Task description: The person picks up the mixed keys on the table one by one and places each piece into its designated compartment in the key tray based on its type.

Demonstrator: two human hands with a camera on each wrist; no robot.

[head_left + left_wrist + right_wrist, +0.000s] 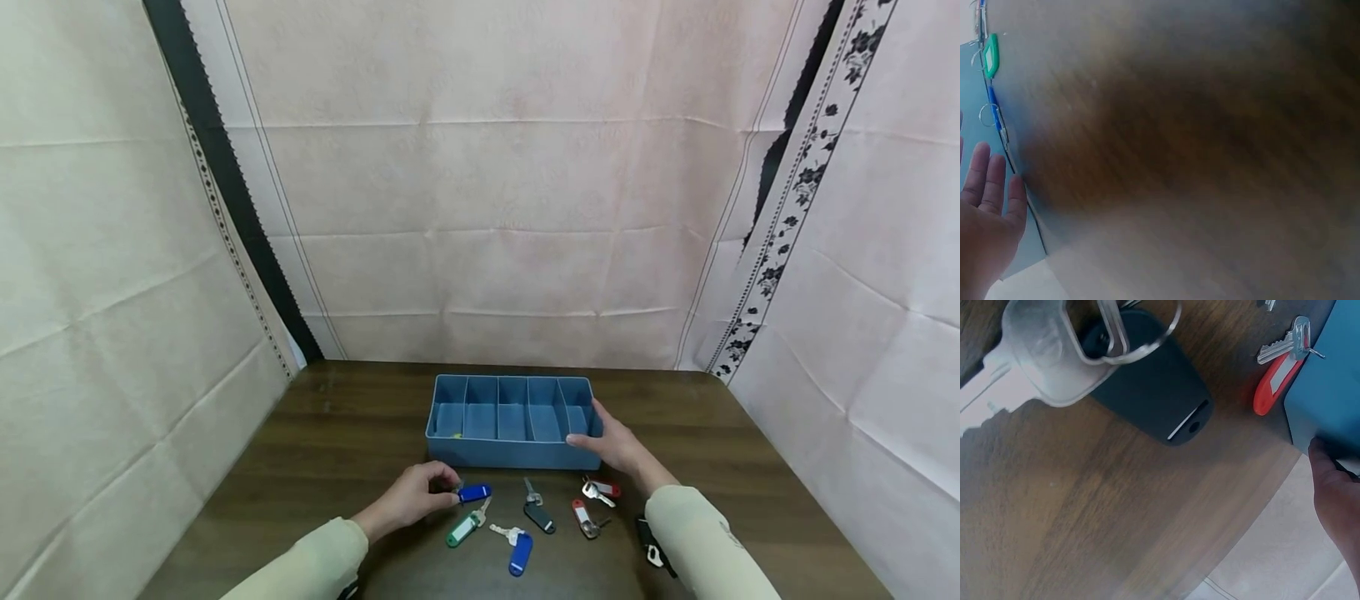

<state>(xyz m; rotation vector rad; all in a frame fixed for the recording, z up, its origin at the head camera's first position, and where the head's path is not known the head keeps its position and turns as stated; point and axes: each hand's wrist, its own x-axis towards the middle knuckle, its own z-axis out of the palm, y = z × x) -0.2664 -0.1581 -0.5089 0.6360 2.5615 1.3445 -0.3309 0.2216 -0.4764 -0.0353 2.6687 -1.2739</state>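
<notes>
A blue compartment box stands at the middle of the table. My right hand holds its right end, thumb over the front rim and fingers along the side; the right wrist view shows the thumb against the box's corner. In front of the box's left part, my left hand reaches to a blue key tag, thumb and forefinger right at its left end. Extended fingers show beside this tag's ring and key in the left wrist view; the thumb is hidden there.
Nearby lie keys with a green tag, another blue tag, a dark tag and two red tags. A black tag with a key lies beside the right sleeve. Something small and yellow shows in the leftmost compartment.
</notes>
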